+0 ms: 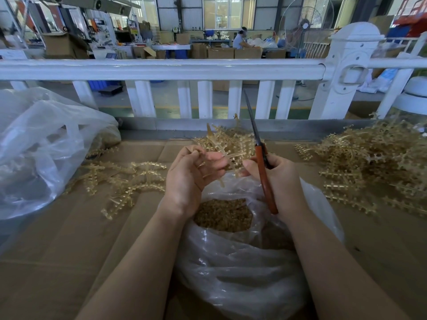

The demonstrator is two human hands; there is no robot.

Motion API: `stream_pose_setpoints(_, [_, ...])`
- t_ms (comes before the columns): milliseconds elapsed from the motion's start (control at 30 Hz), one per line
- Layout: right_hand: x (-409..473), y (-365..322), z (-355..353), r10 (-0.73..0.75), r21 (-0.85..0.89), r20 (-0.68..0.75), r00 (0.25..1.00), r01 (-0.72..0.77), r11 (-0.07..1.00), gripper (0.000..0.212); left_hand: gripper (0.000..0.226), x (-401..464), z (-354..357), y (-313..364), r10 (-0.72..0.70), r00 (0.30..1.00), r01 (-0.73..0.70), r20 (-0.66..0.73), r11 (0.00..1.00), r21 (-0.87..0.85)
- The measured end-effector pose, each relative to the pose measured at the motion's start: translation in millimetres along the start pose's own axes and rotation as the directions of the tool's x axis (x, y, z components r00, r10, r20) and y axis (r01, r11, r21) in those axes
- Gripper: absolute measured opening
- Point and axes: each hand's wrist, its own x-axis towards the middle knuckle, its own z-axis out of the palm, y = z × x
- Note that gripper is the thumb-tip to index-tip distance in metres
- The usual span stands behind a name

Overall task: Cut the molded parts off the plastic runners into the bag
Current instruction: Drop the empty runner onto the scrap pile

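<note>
**A:** Over the mouth of the clear bag (242, 262), between the two hands, was one amber runner (227, 161). The left hand (189, 176) pinched it with curled fingers; the right hand (280, 179) was wrapped round the red-handled scissors (263, 169), blades together and pointing up, while its fingertips steadied the runner too.

**B:** So how should the cut have gone?

**A:** My judgement: hold the runner low and square over the opening, snip close at each gate, and let the parts (223, 214) drop straight in.

**B:** And the count?

**A:** One runner in hand, one pair of scissors, one bag open below with loose parts beyond counting. Three heaps of runners lay on the cardboard (69, 239): left (124, 181), behind the hands (228, 139), and the largest, right (374, 162). A second bag (39, 146) sat far left
</note>
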Motion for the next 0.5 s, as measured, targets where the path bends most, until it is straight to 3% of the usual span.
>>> stream_pose_setpoints(333, [-0.1,-2.1,-1.2,0.019,0.050,0.044,0.999,-0.021,0.999,0.025,0.019,-1.3,3.0,-1.2,-0.009,1.000,0.010,-0.006,0.994,0.105])
stream_pose_setpoints(500, [0.8,0.7,-2.5,-0.016,0.097,0.057,0.998,0.010,0.995,0.020,0.019,-1.3,3.3,-1.5,-0.030,1.000,0.029,0.007,0.993,0.115])
